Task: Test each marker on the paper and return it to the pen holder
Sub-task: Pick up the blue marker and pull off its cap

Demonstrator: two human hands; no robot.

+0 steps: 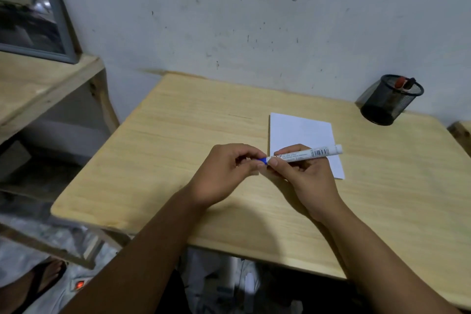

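Bare forearms, no sleeves; left hand point(224, 173), right hand point(303, 176).

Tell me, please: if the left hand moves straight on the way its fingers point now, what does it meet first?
The left hand points right, at the marker's blue cap, which its fingertips already pinch. Straight on it would press into the right hand holding the marker, almost touching, though depth is hard to judge.

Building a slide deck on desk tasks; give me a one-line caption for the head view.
Both hands, left hand on the blue cap, right hand on the marker, over paper.
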